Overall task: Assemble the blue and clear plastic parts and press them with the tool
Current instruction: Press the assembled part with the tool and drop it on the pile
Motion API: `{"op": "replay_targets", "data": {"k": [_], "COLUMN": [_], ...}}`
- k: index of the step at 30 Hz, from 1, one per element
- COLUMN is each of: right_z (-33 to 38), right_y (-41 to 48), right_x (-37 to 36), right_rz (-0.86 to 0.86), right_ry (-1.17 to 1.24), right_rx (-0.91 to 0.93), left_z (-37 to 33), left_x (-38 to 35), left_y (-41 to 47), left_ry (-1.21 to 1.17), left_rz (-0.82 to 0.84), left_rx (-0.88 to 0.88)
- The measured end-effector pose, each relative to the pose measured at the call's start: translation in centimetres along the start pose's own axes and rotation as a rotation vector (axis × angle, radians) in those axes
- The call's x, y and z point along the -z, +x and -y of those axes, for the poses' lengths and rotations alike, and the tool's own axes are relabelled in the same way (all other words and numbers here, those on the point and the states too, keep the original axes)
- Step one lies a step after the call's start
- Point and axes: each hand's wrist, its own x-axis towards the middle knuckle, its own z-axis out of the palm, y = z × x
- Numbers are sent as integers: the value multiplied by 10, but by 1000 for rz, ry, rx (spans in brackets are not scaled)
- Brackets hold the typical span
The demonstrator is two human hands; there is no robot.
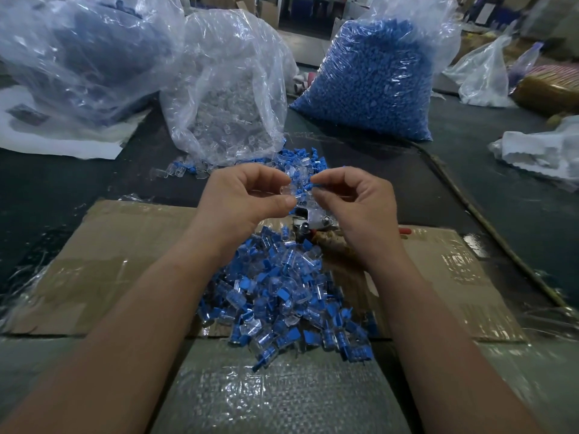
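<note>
Bare forearms [125, 324] framed a heap of blue-and-clear pieces [282, 302]; left hand [241, 195] and right hand [354, 198] both pinched one clear part [289, 190] between them.

Just beyond the pile of assembled parts [282, 302], the left hand [241, 198] and right hand [354, 208] pinch a small clear piece [289, 189] between their fingertips. It is too small and blurred to tell its shape. At the pile's far edge the metal tool [316, 222] is mostly covered by the right hand, with only its head and a bit of red handle [405, 230] showing. Far beyond the pile, the bag of blue parts [376, 83] and the leftmost bag [78, 51] are cut off by the top edge. The leftmost bag's contents are only a dark blue blur.
</note>
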Motion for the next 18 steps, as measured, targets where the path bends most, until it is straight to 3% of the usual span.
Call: {"op": "replay_targets", "data": {"k": [7, 18], "right_z": [4, 2], "right_y": [-3, -5], "right_x": [-3, -6], "right_rz": [16, 88], "right_ry": [77, -8], "right_rx": [15, 121], "left_z": [2, 0], "left_x": [2, 0], "left_y": [1, 0], "left_ry": [28, 2], "left_rz": [-23, 1], "left_rx": [-11, -29]}}
